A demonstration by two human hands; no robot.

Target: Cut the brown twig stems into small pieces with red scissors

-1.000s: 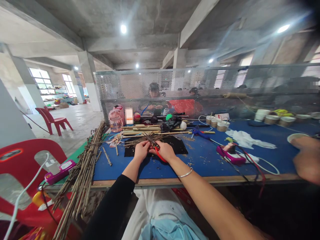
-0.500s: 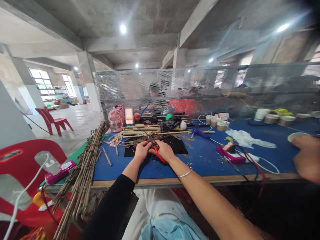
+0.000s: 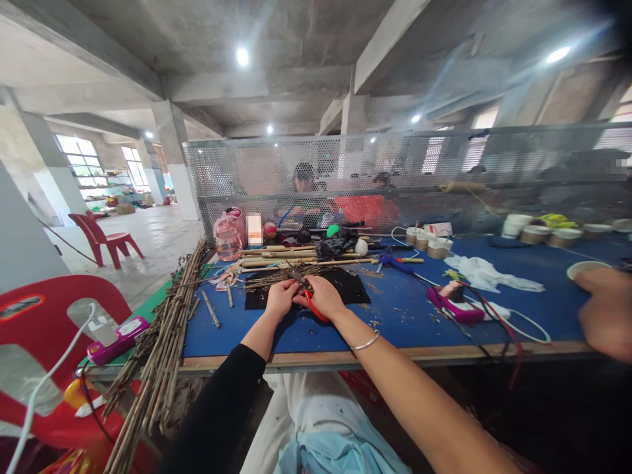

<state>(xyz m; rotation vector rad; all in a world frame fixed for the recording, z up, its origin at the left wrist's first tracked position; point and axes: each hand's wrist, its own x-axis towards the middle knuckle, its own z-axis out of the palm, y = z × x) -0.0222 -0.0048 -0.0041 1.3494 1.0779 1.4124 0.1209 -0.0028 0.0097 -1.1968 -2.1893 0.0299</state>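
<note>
My left hand (image 3: 279,297) is closed on a bundle of thin dry twigs (image 3: 276,276) that lies across a black cloth (image 3: 348,286) on the blue table (image 3: 395,316). Right beside it, my right hand (image 3: 323,296) grips red-handled scissors (image 3: 311,304) whose blades point up into the twigs. The two hands almost touch over the cloth. A silver bangle (image 3: 366,342) sits on my right wrist.
A long bundle of sticks (image 3: 162,342) leans off the table's left end. Bamboo rods (image 3: 296,258), a pink bottle (image 3: 230,237), small cups (image 3: 429,245), a purple glue gun (image 3: 457,309) with cables, a white rag (image 3: 488,276). Red chair (image 3: 44,342) left. Another person's arm (image 3: 605,309) right; people behind the mesh screen (image 3: 395,178).
Almost nothing differs. Both hands stay together on the twigs over the black cloth, shifted slightly upward in view.
</note>
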